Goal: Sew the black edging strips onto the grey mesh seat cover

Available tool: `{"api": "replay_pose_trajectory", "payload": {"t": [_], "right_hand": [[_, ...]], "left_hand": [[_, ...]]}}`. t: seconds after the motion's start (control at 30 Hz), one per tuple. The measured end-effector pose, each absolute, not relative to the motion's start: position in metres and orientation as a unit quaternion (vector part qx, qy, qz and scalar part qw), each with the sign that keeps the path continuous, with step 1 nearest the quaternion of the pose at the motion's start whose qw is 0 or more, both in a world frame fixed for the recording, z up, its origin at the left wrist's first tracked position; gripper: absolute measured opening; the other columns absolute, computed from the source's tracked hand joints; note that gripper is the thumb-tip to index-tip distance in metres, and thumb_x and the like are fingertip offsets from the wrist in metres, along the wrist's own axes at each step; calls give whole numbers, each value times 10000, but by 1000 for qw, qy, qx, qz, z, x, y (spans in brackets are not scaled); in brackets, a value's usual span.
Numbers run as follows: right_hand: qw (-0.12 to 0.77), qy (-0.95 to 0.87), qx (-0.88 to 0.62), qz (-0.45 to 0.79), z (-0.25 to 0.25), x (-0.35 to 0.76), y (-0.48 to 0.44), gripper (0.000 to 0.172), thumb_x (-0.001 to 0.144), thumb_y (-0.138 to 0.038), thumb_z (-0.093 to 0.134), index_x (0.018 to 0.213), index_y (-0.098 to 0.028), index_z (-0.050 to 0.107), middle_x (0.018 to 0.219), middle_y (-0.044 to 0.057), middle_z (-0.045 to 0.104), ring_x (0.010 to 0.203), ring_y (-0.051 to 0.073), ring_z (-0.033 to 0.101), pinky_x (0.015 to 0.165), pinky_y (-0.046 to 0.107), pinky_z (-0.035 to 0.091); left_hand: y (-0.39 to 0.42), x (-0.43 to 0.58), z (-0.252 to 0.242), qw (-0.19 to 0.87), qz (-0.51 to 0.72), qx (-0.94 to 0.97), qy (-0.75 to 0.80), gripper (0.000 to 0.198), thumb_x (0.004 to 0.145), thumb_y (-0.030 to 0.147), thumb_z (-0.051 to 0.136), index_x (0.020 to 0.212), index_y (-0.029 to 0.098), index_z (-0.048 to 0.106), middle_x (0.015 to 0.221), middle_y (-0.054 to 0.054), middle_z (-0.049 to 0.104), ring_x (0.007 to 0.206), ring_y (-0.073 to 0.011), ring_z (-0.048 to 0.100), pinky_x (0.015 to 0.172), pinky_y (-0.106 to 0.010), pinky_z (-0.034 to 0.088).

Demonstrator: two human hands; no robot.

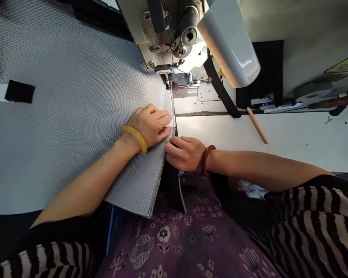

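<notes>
Grey mesh fabric (pixel 84 96) spreads from the left under the sewing machine's presser foot (pixel 168 82). My left hand (pixel 152 125) lies on it near its right edge, thumb and forefinger closed on a small white tab (pixel 170 122) at that edge. Just below, my right hand (pixel 185 152) has its fingers pinched together at the fabric's edge. Its fingertips hide exactly how much of the layers they grip. A black strip of cloth (pixel 174 187) hangs beneath the edge, below my right hand.
The machine head (pixel 159 34) and a grey-white lamp-like housing (pixel 230 44) overhang the work. To the right on the white table (pixel 220 133) are a wooden stick (pixel 257 125), a narrow black strip (pixel 222 90) and black cloth (pixel 268 61). A black patch (pixel 19 91) sits at the fabric's far left.
</notes>
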State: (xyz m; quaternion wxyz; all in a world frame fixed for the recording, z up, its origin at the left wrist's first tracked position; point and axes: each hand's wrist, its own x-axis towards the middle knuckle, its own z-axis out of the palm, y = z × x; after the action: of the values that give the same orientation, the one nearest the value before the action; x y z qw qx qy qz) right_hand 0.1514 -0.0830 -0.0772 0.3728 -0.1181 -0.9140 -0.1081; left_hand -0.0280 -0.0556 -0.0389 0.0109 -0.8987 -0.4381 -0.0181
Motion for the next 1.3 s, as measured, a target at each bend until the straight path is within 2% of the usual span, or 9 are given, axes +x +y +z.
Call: {"api": "replay_pose_trajectory", "payload": {"t": [0.17, 0.33, 0.5, 0.63, 1.0, 1.17, 1.23, 1.3], "right_hand": [[350, -928, -108, -63, -75, 152, -85, 337, 895, -48, 415, 597, -171, 514, 696, 41, 490, 680, 147, 392, 582, 264, 333], [319, -941, -105, -47, -74, 154, -84, 352, 911, -53, 368, 649, -156, 579, 778, 76, 548, 755, 162, 459, 644, 260, 402], [198, -976, -91, -12, -73, 153, -81, 341, 937, -85, 334, 811, -132, 648, 915, 107, 588, 846, 172, 510, 739, 292, 474], [152, -982, -108, 6, -77, 148, -77, 331, 946, -92, 334, 888, -124, 658, 987, 118, 590, 872, 171, 528, 793, 328, 500], [106, -980, -171, 1, -73, 140, -60, 348, 951, -87, 326, 895, -119, 669, 1041, 113, 607, 925, 186, 552, 797, 326, 545], [117, -981, -155, 29, -75, 141, -57, 324, 936, -84, 338, 965, -93, 661, 1292, 142, 518, 1155, 242, 494, 893, 347, 546], [129, -981, -139, 36, -78, 142, -55, 291, 930, -98, 372, 931, -97, 663, 1289, 126, 516, 1217, 254, 456, 948, 350, 530], [134, -979, -143, 50, -81, 144, -54, 275, 923, -96, 390, 883, -113, 662, 1212, 104, 551, 1192, 235, 468, 938, 327, 531]], "left_hand": [[-60, -21, -36, 73, 8, -891, -447, 217, 888, 290, 479, 910, 208, 679, 1040, -41, 719, 886, -268, 570, 664, -395, 411], [-58, -23, -41, 114, -41, -902, -414, 228, 883, 284, 477, 879, 205, 690, 980, -16, 725, 840, -245, 581, 651, -375, 407], [-49, -28, -44, 84, -43, -904, -416, 206, 864, 280, 496, 856, 203, 687, 954, -44, 720, 857, -242, 596, 652, -368, 391], [-37, -31, -41, 53, -37, -906, -419, 201, 866, 288, 491, 861, 220, 680, 953, -40, 716, 886, -249, 600, 666, -377, 406], [-5, -38, -46, 48, -25, -909, -414, 239, 874, 338, 473, 888, 220, 681, 966, -33, 716, 885, -243, 538, 690, -391, 390], [7, -42, -46, 40, 1, -904, -426, 289, 913, 356, 430, 972, 201, 668, 1071, -41, 699, 915, -230, 494, 733, -386, 379], [9, -42, -43, 39, 33, -906, -421, 309, 927, 367, 419, 1002, 195, 665, 1116, -50, 687, 925, -236, 490, 734, -392, 379], [9, -41, -40, 41, 58, -907, -415, 296, 929, 345, 430, 1032, 188, 658, 1127, -61, 678, 922, -239, 493, 741, -396, 386]]}}
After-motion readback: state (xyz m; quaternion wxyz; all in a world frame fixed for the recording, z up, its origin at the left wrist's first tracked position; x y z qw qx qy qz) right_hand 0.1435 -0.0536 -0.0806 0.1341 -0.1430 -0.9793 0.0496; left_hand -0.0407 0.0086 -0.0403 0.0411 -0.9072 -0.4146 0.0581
